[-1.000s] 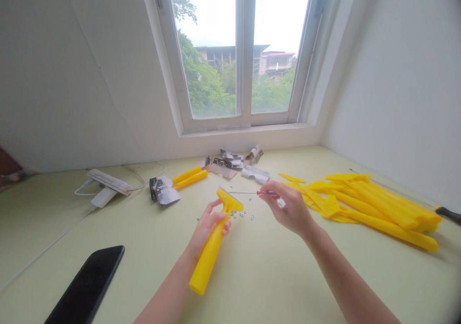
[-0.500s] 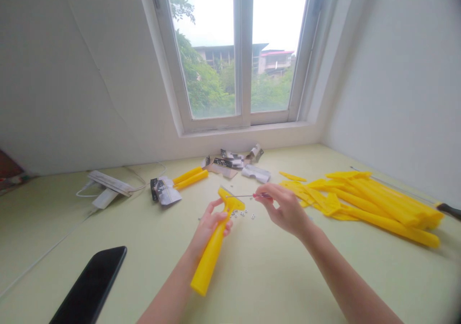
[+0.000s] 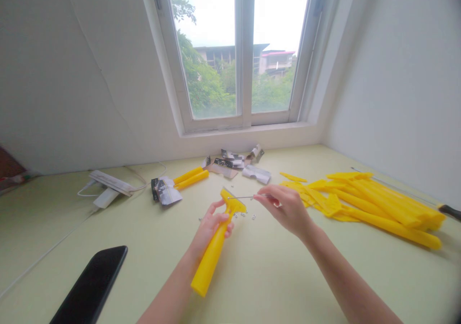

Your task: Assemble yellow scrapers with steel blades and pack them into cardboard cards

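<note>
Both arms bare, entering from bottom of view, reaching forward. Left forearm (image 3: pixel 169 297) rises toward centre, left wrist (image 3: pixel 192 254) only slightly bent. Left hand (image 3: pixel 211 230) closed in firm grip, left fingers (image 3: pixel 216 216) curled, thumb side up. Right forearm (image 3: pixel 345 271) angles in from lower right, right wrist (image 3: pixel 306 230) bent. Right hand (image 3: pixel 286 211) turned leftward, right thumb and forefinger (image 3: pixel 261 198) pinched together, other fingers loosely curled beneath. Hands near each other, not touching.
</note>
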Demonstrator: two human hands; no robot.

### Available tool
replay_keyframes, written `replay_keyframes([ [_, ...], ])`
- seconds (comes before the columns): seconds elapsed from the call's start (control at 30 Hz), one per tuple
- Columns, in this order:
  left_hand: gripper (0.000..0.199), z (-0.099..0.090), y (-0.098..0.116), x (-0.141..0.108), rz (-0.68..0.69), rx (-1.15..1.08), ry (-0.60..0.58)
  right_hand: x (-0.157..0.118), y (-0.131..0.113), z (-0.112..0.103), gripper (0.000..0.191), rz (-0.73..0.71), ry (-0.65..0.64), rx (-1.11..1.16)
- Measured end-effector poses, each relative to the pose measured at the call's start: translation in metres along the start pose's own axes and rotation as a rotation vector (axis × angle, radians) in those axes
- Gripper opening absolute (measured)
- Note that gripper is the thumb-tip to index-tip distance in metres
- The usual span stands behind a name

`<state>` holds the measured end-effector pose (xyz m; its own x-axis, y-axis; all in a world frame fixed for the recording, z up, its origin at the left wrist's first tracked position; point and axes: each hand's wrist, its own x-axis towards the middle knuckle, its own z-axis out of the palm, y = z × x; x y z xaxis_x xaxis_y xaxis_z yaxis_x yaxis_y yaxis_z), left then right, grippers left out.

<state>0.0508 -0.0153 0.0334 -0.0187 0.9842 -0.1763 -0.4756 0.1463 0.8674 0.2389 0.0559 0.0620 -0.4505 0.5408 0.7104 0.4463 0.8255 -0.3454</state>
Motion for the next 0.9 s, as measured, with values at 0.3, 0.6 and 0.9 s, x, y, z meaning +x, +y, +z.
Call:
replay_keyframes([
  [0.3,0.048,-0.001,-0.002,0.002,0.001,0.005,-0.013,0.000,-0.010,0.001,0.002,0.009,0.061,0.111],
  [0.6,0.045,0.000,0.000,0.000,-0.008,0.022,-0.010,-0.003,-0.007,0.006,0.012,0.076,0.137,0.115],
  [0.9,0.045,0.000,-0.001,0.001,-0.010,0.012,-0.027,-0.002,-0.011,0.005,0.007,0.056,0.059,0.155],
])
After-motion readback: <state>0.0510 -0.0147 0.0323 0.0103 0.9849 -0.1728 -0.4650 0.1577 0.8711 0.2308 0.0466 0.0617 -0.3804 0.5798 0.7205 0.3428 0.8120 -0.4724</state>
